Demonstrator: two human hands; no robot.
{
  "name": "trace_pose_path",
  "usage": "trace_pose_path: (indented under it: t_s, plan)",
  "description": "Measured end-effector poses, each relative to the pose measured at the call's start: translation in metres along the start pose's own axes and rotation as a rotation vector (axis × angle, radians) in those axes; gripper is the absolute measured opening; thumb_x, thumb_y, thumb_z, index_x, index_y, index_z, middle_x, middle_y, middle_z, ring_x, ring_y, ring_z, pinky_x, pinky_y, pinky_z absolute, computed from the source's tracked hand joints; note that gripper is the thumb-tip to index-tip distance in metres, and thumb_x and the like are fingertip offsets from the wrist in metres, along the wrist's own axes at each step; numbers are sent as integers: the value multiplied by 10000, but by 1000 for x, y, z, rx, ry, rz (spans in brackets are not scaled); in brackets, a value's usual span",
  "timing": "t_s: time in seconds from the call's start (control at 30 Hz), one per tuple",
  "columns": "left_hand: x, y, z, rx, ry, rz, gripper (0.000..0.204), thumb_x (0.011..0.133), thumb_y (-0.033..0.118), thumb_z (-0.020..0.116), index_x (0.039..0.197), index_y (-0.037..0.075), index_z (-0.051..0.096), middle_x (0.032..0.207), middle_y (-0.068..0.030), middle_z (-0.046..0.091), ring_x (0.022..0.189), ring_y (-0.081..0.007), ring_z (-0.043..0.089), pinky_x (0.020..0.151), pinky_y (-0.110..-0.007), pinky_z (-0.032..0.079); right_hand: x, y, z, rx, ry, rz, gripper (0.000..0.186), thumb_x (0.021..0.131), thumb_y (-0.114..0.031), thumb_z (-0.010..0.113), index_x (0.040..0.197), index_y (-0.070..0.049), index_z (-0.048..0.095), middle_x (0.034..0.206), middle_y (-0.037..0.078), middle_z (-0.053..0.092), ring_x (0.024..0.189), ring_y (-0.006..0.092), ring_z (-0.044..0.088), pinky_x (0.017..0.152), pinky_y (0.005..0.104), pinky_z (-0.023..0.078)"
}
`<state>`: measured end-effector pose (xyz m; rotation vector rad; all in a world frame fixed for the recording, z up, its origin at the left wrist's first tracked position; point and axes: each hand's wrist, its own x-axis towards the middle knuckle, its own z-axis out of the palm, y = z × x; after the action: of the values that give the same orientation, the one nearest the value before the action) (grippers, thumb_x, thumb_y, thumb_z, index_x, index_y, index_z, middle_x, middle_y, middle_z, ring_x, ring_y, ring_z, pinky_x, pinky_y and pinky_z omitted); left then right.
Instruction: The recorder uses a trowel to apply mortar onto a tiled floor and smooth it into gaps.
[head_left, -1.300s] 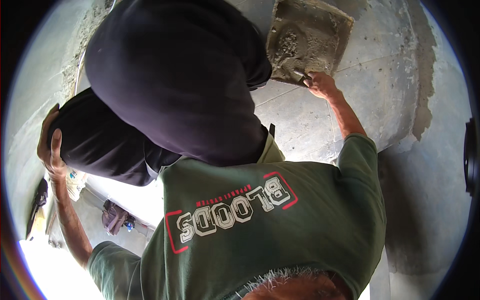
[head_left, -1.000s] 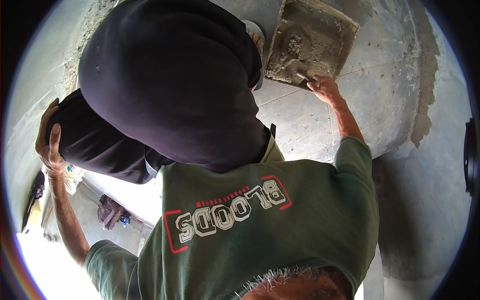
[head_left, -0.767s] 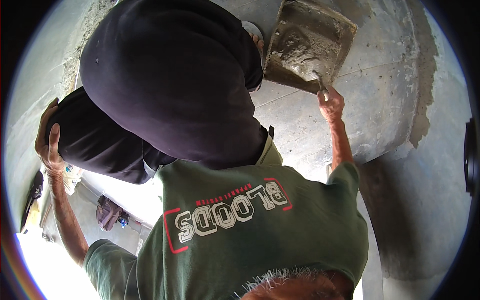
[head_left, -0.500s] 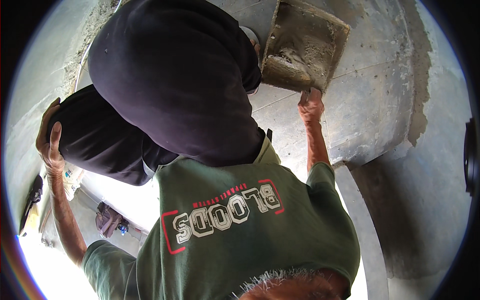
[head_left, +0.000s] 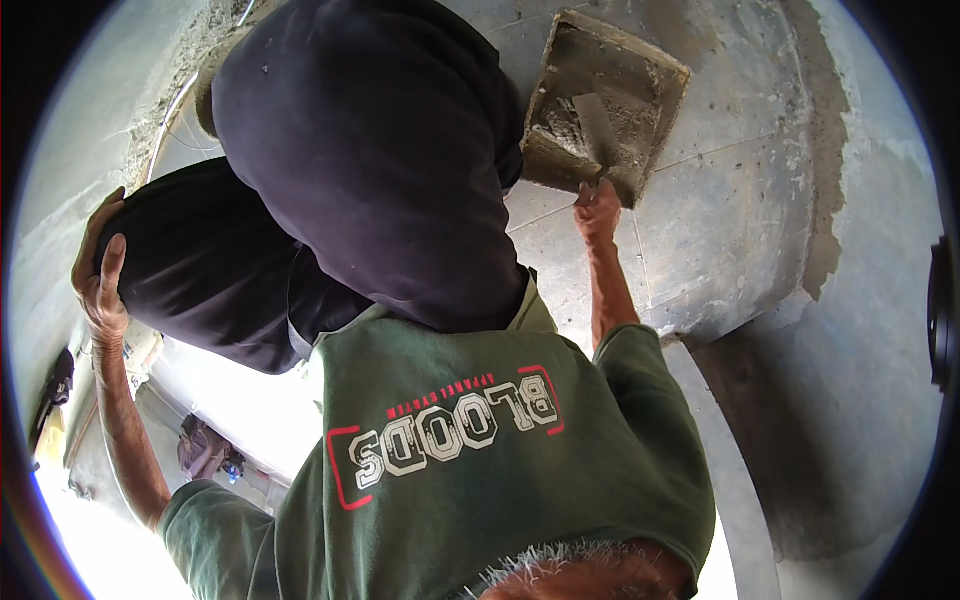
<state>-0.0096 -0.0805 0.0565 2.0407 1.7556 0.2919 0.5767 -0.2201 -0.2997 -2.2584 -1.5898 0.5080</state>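
My right hand (head_left: 598, 212) is closed on a trowel (head_left: 592, 125), whose flat blade lies in wet grey mortar (head_left: 560, 130) at the near part of a square, dirty tray (head_left: 676, 100). The tray sits on the grey floor beside my dark-trousered legs (head_left: 350, 150). At the far left, my left hand (head_left: 103, 268) grips my bent knee (head_left: 150, 250), thumb on one side and fingers round the other. The green shirt on my body fills the lower middle of the view.
A thin white cable (head_left: 175, 105) runs along a rough mortar edge at the upper left. A grey-purple bundle (head_left: 203, 445) lies at the lower left. To the right are a curved-looking grey wall (head_left: 870, 250) and a strip of darker mortar (head_left: 830, 200).
My right hand has swept left and slightly down along the tray, turning the trowel so its blade now shows. The tray sits a little lower in view. My left hand stays on the knee.
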Motion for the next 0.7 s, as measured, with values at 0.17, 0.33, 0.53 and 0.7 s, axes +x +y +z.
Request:
trace_pose_path:
  t_s: [0.17, 0.33, 0.53, 0.7]
  plan:
    - [-2, -4, 0, 23, -4, -7, 407, 918, 296, 559, 1173, -17, 615, 1241, -156, 603, 1202, -266, 531, 1071, -394, 342, -5, 34, -12, 236, 244, 25, 166, 864, -169, 627, 804, -21, 583, 615, 176, 568, 566, 398, 581, 556, 411, 492]
    - [-2, -6, 1, 29, -6, 1, 421, 916, 311, 550, 1175, -14, 616, 1244, -155, 601, 1208, -266, 527, 1072, -393, 343, -19, 46, -8, 523, 16, 641, 209, 903, -238, 610, 825, -47, 577, 601, 28, 545, 436, 121, 515, 366, 275, 416]
    - [0, 1, -1, 32, -7, -26, 434, 910, 319, 554, 1174, -20, 615, 1252, -164, 593, 1217, -264, 518, 1075, -393, 338, 2, -28, 33, 904, -259, 739, 227, 883, -262, 636, 824, -50, 576, 607, 20, 525, 459, 114, 498, 386, 273, 413]
    - [1, 4, 0, -11, -16, -36, 431, 908, 313, 566, 1172, -24, 616, 1251, -159, 595, 1218, -261, 517, 1078, -395, 333, -3, -38, 14, 891, -193, 682, 236, 878, -260, 635, 848, -30, 596, 612, 31, 539, 480, 128, 523, 408, 291, 430]
